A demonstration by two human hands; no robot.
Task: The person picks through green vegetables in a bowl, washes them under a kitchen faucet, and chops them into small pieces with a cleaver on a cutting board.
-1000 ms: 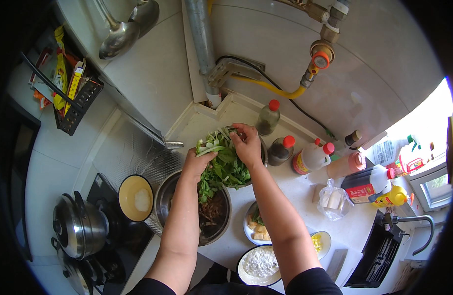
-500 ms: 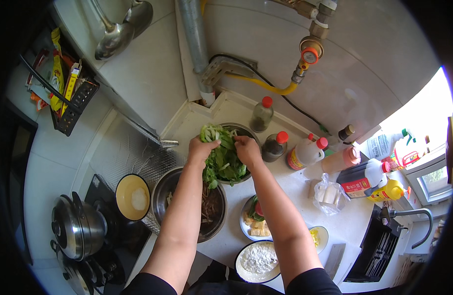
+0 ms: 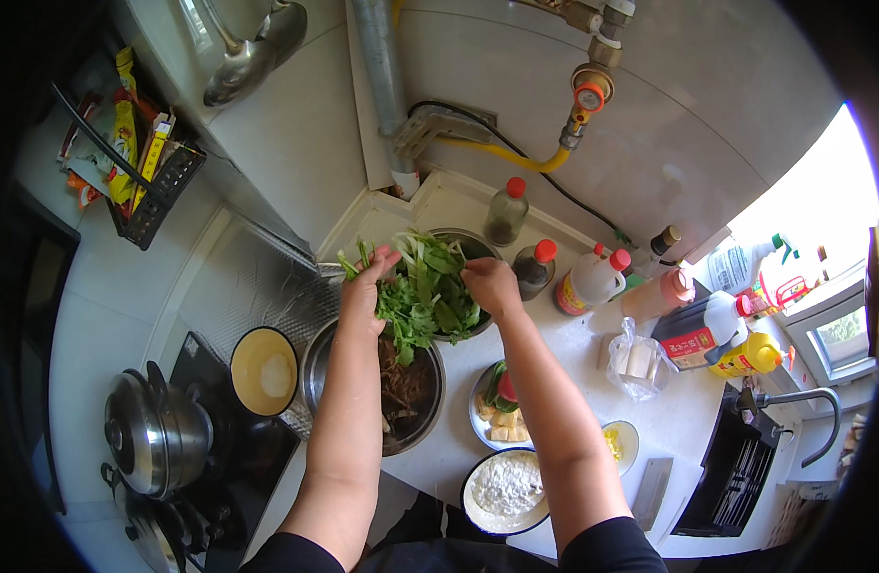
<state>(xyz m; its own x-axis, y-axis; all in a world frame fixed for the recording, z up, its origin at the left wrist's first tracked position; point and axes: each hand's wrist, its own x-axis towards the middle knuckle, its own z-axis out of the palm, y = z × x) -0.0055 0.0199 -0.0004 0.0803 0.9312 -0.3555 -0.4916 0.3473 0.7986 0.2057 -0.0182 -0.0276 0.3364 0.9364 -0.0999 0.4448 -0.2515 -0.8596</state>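
Note:
A big bunch of green leafy vegetables [image 3: 422, 296] hangs between both my hands. My left hand [image 3: 365, 286] grips its left side, and stems stick out past the fingers. My right hand [image 3: 490, 284] grips its right side. The bunch hangs over a round metal bowl [image 3: 470, 246] by the wall. Its lower leaves dangle above a steel basin [image 3: 317, 365] that holds brown shredded food [image 3: 401, 382].
Bottles [image 3: 507, 210] and sauce jugs [image 3: 592, 279] line the back of the counter. Nearer me are a plate of cut food [image 3: 497, 411], a bowl of white powder [image 3: 502, 487], a small bowl [image 3: 624, 445] and a cleaver [image 3: 653, 492]. A yellow-lined pot [image 3: 264, 371] and a lidded steel pot [image 3: 155, 435] sit on the stove at left, with a sink [image 3: 735, 477] at right.
Both hands have kept hold of the greens. The bunch has come down and slightly toward me, and its leaves now hang lower over the steel basin.

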